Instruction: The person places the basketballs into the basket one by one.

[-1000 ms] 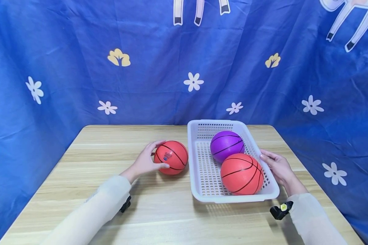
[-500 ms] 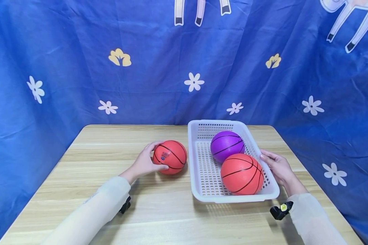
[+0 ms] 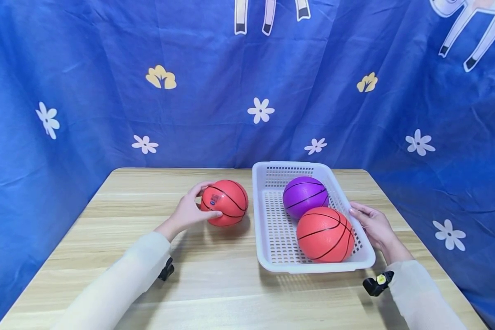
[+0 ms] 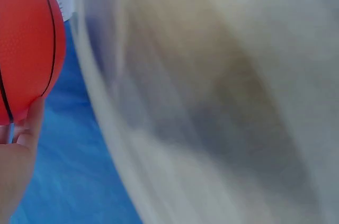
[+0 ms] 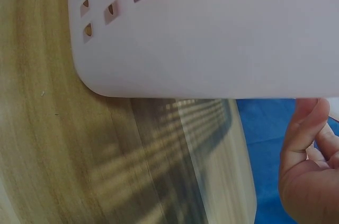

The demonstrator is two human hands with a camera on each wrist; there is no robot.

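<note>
My left hand (image 3: 187, 210) grips a red toy basketball (image 3: 227, 201) from its left side, thumb at the near side and fingers at the far side. A shadow lies on the table below this ball. The left wrist view shows the same ball (image 4: 26, 44) with a digit against it. My right hand (image 3: 373, 224) holds the right rim of a white plastic basket (image 3: 263, 247). In the right wrist view its thumb (image 5: 307, 123) meets the rim, with curled fingers behind. Inside the basket lie a purple basketball (image 3: 305, 197) and a larger red basketball (image 3: 326, 234).
The basket stands on the right half of a light wooden table (image 3: 214, 293). Behind and beside the table hangs a blue printed curtain (image 3: 202, 114). A small black device (image 3: 377, 284) sits at the right wrist, another (image 3: 166, 269) at the left.
My left hand has moved the red basketball slightly left and upward in the head view, away from the basket. My right hand, the basket and the balls in it have stayed in place.
</note>
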